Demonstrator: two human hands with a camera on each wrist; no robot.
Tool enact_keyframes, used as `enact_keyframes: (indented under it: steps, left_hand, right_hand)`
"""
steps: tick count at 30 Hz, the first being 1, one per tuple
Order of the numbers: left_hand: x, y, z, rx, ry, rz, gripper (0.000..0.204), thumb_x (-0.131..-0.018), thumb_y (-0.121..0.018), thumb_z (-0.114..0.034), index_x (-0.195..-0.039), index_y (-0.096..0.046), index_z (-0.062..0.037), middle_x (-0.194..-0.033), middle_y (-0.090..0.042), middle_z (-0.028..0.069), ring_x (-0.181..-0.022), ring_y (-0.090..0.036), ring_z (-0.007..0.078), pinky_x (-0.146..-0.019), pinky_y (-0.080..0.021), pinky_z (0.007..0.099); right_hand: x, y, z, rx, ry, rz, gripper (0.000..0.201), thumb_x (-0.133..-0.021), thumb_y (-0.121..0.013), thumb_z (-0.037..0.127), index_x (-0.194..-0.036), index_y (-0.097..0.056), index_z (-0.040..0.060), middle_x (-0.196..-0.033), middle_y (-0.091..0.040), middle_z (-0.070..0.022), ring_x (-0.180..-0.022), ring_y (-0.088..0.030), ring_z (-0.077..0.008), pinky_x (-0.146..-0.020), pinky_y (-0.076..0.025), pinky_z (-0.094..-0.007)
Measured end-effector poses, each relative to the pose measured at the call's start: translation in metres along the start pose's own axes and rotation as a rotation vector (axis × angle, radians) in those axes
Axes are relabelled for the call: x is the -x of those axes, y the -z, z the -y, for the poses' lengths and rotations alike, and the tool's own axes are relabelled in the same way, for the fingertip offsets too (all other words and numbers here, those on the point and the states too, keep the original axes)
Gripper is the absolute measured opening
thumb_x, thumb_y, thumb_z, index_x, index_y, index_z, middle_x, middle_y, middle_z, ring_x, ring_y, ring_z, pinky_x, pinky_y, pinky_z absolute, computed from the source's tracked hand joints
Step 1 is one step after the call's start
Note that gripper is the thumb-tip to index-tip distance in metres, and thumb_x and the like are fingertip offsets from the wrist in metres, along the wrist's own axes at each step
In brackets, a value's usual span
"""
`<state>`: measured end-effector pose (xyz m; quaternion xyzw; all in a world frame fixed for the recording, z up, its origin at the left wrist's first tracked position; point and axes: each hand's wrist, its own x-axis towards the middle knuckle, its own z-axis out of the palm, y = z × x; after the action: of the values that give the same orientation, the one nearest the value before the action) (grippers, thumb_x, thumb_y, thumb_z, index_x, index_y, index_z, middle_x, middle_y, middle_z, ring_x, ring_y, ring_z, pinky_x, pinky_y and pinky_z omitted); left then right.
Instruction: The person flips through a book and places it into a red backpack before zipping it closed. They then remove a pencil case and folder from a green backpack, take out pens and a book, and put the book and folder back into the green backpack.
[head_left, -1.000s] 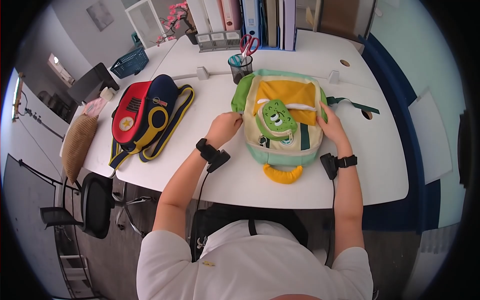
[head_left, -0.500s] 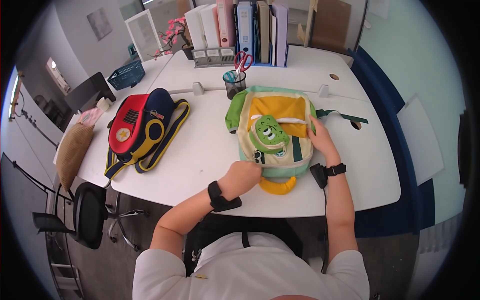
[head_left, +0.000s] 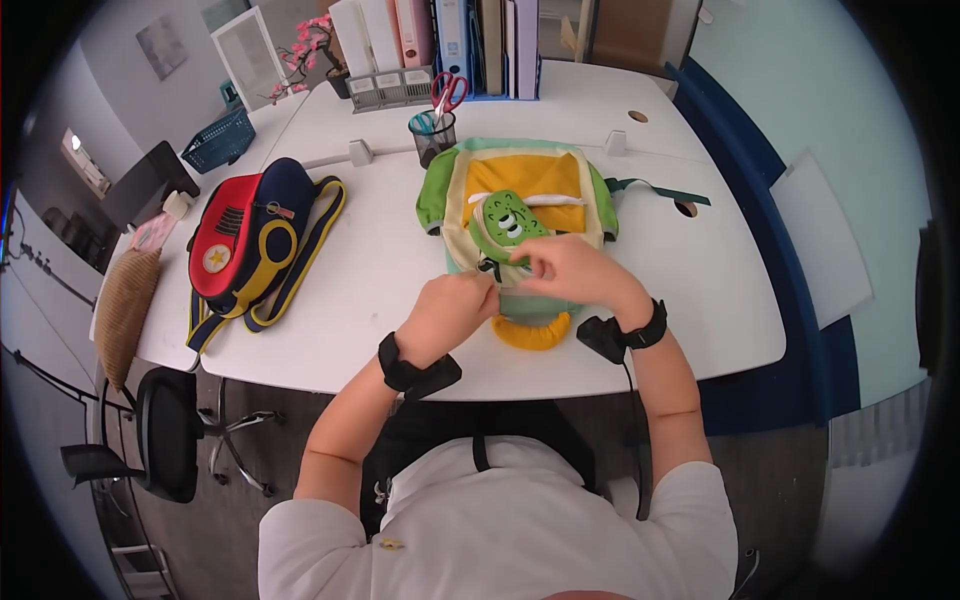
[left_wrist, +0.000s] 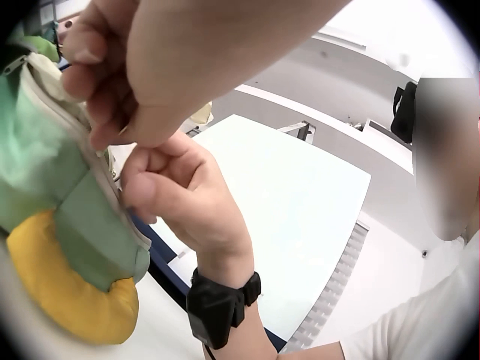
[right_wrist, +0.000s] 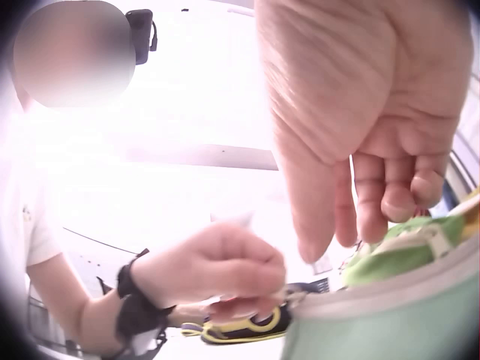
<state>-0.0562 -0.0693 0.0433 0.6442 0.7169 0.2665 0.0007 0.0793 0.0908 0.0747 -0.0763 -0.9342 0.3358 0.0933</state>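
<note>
A cream, green and yellow backpack [head_left: 548,175] lies on the white table, with a green smiling pouch [head_left: 510,220] on its front and a padded yellow handle [head_left: 533,332] at the near end. My left hand [head_left: 452,312] is at its near left corner, thumb and fingertips pinching at the zipper [right_wrist: 311,301] along the edge. Over the near part of the pack hovers my right hand [head_left: 582,272], fingers loosely bent and pointing down, nothing between them. In the right wrist view these fingers [right_wrist: 371,195] hang relaxed above the zipper edge. The zipper's pull tab is hidden by my left fingers.
To the left lies a red and navy backpack [head_left: 225,235] with yellow-edged straps. Behind the packs stand a mesh pen cup [head_left: 434,140] with scissors and a row of binders [head_left: 455,45]. A dark green strap [head_left: 660,190] reaches toward a hole in the tabletop.
My left hand went from the pack's left side to its near left corner and stays there. My right hand let go of the right side and came across above the near part. The head view shifted.
</note>
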Motion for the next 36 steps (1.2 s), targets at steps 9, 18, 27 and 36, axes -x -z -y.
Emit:
enact_keyframes:
  steps: [9,18,27,36]
  left_hand:
    - [0.000,-0.003,-0.001,0.077,-0.030,-0.095,0.012,-0.082,-0.058,-0.011,-0.080,-0.061,0.0004,-0.074,-0.060,0.0146,-0.068,-0.059,0.0336,-0.060,-0.048,0.0382]
    - [-0.007,-0.007,0.021,0.367,-0.091,-0.184,0.012,-0.071,-0.066,-0.001,-0.082,-0.062,-0.0027,-0.079,-0.060,0.0061,-0.075,-0.056,0.0257,-0.068,-0.048,0.0340]
    - [-0.022,0.001,0.043,0.138,-0.129,-0.056,0.015,-0.064,-0.071,-0.003,-0.073,-0.059,-0.0031,-0.071,-0.058,0.0074,-0.075,-0.053,0.0262,-0.066,-0.045,0.0347]
    - [-0.037,0.016,0.022,0.144,-0.203,0.142,0.012,-0.075,-0.066,-0.011,-0.081,-0.061,-0.0023,-0.079,-0.060,0.0117,-0.078,-0.057,0.0284,-0.068,-0.046,0.0354]
  right_hand:
    - [-0.006,-0.053,-0.001,0.142,0.245,-0.179,0.017,-0.078,-0.060,0.012,-0.084,-0.048,0.0008,-0.072,-0.060,-0.0185,-0.068,-0.059,-0.0374,-0.059,-0.046,-0.0432]
    - [0.001,-0.060,-0.002,0.039,0.235,-0.271,0.007,-0.085,-0.049,0.006,-0.088,-0.045,0.0010,-0.070,-0.058,-0.0195,-0.066,-0.059,-0.0387,-0.057,-0.046,-0.0440]
    - [0.038,-0.027,-0.010,0.287,0.059,-0.404,0.007,-0.084,-0.048,0.003,-0.090,-0.044,0.0033,-0.067,-0.056,-0.0190,-0.063,-0.057,-0.0371,-0.053,-0.043,-0.0425]
    - [0.069,0.007,-0.043,0.104,-0.097,-0.484,0.008,-0.087,-0.047,0.004,-0.092,-0.042,0.0029,-0.069,-0.055,-0.0170,-0.064,-0.057,-0.0360,-0.057,-0.044,-0.0411]
